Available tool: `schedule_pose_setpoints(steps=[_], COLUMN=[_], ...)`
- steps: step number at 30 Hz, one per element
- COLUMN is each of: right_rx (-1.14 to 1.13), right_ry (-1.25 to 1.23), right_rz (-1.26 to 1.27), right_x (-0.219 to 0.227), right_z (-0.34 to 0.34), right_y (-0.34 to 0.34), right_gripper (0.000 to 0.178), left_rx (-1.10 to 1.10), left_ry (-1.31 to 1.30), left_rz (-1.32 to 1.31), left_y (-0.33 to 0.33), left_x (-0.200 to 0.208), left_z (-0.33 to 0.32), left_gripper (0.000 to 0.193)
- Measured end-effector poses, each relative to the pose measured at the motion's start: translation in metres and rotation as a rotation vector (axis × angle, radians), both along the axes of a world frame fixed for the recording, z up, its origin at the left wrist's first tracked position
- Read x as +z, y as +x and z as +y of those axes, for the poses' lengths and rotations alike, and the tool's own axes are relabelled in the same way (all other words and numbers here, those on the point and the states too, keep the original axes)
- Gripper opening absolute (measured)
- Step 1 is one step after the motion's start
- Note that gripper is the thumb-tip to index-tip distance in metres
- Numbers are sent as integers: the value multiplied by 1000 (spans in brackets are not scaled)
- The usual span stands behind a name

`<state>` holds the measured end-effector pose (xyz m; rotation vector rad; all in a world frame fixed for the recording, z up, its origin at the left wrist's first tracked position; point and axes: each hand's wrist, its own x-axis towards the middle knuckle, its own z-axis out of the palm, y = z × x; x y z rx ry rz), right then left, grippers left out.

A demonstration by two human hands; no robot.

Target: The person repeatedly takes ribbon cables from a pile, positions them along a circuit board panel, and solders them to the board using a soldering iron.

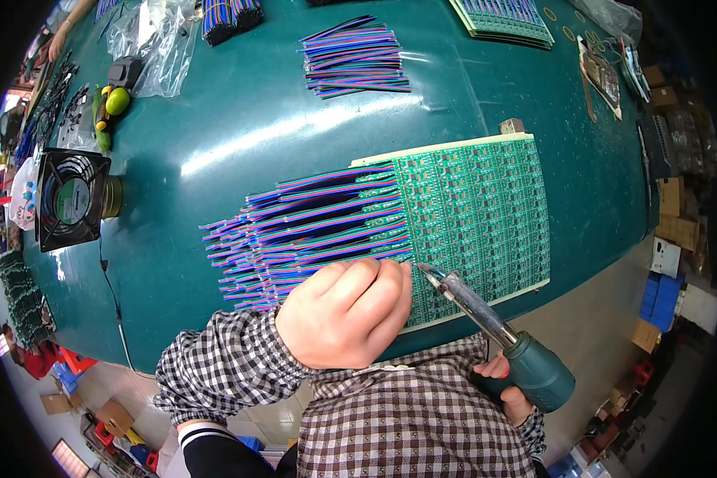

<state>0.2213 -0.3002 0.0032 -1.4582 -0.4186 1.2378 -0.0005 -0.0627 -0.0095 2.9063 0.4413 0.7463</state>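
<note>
My left hand (pixel 346 311) is closed in a pinch over the wire side of a green circuit board panel (pixel 478 215). Its fingertips are mostly hidden, so what they hold cannot be made out. Rows of multicoloured ribbon wires (pixel 319 215) run leftward from the panel's left part. My right hand (pixel 514 394), partly behind the grip, is wrapped round the green handle of a soldering iron (pixel 482 311). The iron's tip points up and left, close to my left fingertips, at or just above the board; contact cannot be told.
A bundle of ribbon wires (pixel 354 60) lies farther back, with stacked circuit boards (pixel 506 20) to its right. A black fan (pixel 72 199) with a cable stands at left. Behind it are fruit (pixel 118 101) and plastic bags (pixel 155 52). A small block (pixel 512 126) touches the panel's far edge.
</note>
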Motion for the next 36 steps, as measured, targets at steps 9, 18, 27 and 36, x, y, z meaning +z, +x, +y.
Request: schedule_pose_setpoints(steps=[9,18,27,36], right_rx=[-15,40,-113,-269], right_ry=[68,75,340,421], right_rz=[-31,47,32,102], right_x=[-4,-6,-13,-10], right_z=[-7,-6,35,65], right_y=[-2,2,27,49], right_gripper=[73,73,68,58], left_rx=[12,13,57,96], left_ry=[-6,-13,-122,-409], left_rz=[0,-2,82,-56], left_y=[1,0,-1,41], left_x=[1,-2,22,8], left_z=[-2,0,-2,143], left_gripper=[38,40,41,18])
